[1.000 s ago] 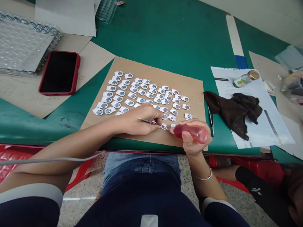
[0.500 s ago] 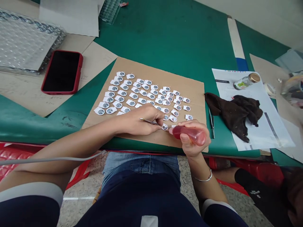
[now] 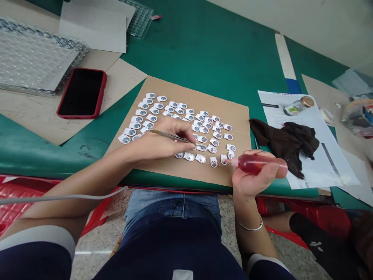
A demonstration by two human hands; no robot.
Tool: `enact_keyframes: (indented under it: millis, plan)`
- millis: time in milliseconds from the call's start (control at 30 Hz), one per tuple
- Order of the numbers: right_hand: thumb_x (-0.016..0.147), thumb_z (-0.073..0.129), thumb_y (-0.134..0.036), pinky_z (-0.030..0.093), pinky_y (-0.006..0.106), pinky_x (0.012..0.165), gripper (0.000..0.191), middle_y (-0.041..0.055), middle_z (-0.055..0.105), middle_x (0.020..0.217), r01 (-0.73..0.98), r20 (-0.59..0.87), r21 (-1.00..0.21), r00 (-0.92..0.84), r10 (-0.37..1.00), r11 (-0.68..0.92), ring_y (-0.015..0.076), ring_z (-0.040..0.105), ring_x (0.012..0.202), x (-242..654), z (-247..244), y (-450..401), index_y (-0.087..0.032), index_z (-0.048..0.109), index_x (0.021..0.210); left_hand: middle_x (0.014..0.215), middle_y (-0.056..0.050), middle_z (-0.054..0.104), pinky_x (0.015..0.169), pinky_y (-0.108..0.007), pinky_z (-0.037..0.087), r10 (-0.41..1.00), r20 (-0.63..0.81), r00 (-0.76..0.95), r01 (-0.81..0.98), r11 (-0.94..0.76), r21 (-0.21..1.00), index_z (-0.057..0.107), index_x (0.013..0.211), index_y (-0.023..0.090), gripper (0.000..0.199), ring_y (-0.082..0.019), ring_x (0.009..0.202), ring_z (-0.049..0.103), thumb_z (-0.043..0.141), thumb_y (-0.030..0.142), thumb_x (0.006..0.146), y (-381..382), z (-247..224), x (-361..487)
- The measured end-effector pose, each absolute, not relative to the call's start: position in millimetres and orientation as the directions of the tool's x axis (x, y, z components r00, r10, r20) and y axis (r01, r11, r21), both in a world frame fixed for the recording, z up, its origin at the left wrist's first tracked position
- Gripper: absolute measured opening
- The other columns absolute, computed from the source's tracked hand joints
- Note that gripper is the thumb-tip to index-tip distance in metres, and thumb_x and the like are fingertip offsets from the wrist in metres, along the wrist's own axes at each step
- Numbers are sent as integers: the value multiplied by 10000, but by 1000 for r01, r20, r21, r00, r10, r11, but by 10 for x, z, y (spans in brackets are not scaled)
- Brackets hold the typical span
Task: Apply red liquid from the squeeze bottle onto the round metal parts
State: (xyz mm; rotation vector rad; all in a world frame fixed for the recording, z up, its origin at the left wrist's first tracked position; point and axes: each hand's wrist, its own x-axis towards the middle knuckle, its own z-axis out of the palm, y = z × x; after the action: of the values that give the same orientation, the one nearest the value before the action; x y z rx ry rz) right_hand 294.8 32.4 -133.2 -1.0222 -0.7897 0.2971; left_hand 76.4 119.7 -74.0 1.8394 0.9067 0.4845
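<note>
My left hand (image 3: 167, 142) is closed on slim metal tweezers (image 3: 170, 136), whose tip is by a small round metal piece (image 3: 201, 147) on a white paper tab. In my right hand (image 3: 252, 181) lies a squeeze bottle (image 3: 259, 165) of red liquid, tipped sideways. Its thin nozzle points left, close to a tabbed piece (image 3: 223, 160); whether they touch I cannot tell. Many such pieces are spread in rows over a cardboard sheet (image 3: 233, 107). My left hand and forearm cover some of them.
A dark brown cloth (image 3: 287, 144) lies right of the cardboard on printed paper (image 3: 335, 155), below a small glass jar (image 3: 299, 105). To the left are a red-cased phone (image 3: 82, 93) and bubble wrap (image 3: 32, 54). Another person's arm (image 3: 276, 221) shows at lower right.
My right hand has moved right, away from my left hand, and the bottle now lies flatter. My left hand has shifted slightly up and left with the tweezers. The view has shifted a little.
</note>
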Motion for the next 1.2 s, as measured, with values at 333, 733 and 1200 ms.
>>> enact_keyframes:
  millis: [333, 733, 1200]
  plan:
    - [774, 480, -525, 466, 265, 390, 333, -44, 497, 629, -215, 49, -916, 779, 625, 339, 116, 560, 512, 3207, -1289, 342, -195, 482, 730, 669, 76, 647, 884, -302, 494, 952, -214, -217, 1, 220, 976, 599, 704, 189, 155, -97, 765, 611, 737, 155, 641, 1257, -940, -373]
    - [749, 481, -584, 478, 268, 379, 399, -35, 511, 692, -286, -10, -879, 812, 584, 382, 111, 570, 561, 3300, -1280, 379, -186, 495, 727, 685, 38, 671, 955, -400, 483, 936, -337, -102, -105, 327, 939, 605, 648, 170, 141, -179, 890, 628, 642, 39, 682, 1230, -832, -359]
    - [739, 505, -557, 424, 195, 358, 360, -47, 489, 790, -240, 64, -870, 810, 582, 430, 69, 547, 575, 3346, -1108, 570, -219, 488, 859, 655, -38, 665, 912, -496, 466, 973, -228, -38, -178, 218, 960, 609, 649, 119, 120, -230, 776, 651, 705, 93, 582, 1331, -1093, -121]
